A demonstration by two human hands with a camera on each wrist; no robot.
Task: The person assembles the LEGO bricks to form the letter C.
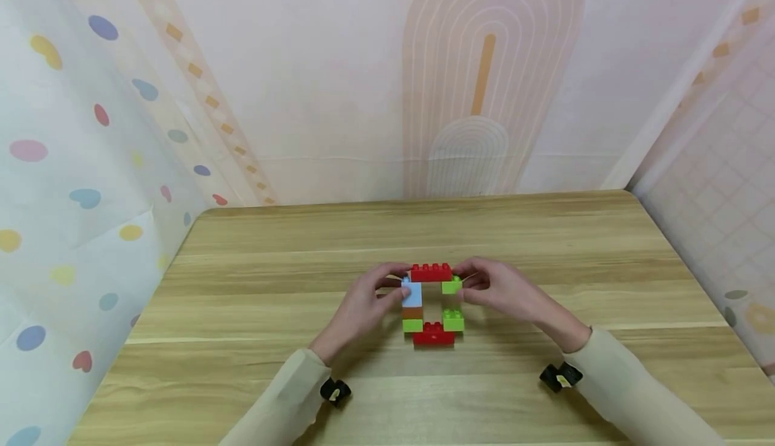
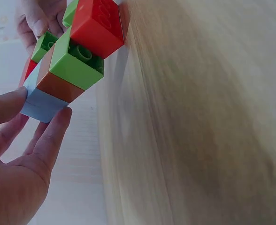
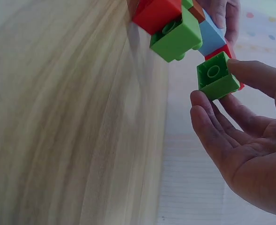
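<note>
My left hand (image 1: pixel 366 299) pinches a light blue brick (image 1: pixel 412 294) between thumb and fingers. This brick sits on an orange-brown brick (image 1: pixel 413 312), above a green brick (image 1: pixel 413 325) at the left end of the lower red brick (image 1: pixel 433 338). Another green brick (image 1: pixel 453 323) stands on that red brick's right end. An upper red brick (image 1: pixel 431 274) spans from the blue one to an upper green brick (image 3: pixel 218 77). My right hand (image 1: pixel 499 289) grips this upper green brick, hollow underside showing in the right wrist view. A gap separates it from the green brick below.
The build rests on a wood-grain table (image 1: pixel 272 338). Behind the table hangs a patterned curtain (image 1: pixel 327 96), with more patterned cloth at both sides. A black device (image 1: pixel 335 391) is on the left wrist, another black device (image 1: pixel 560 377) on the right.
</note>
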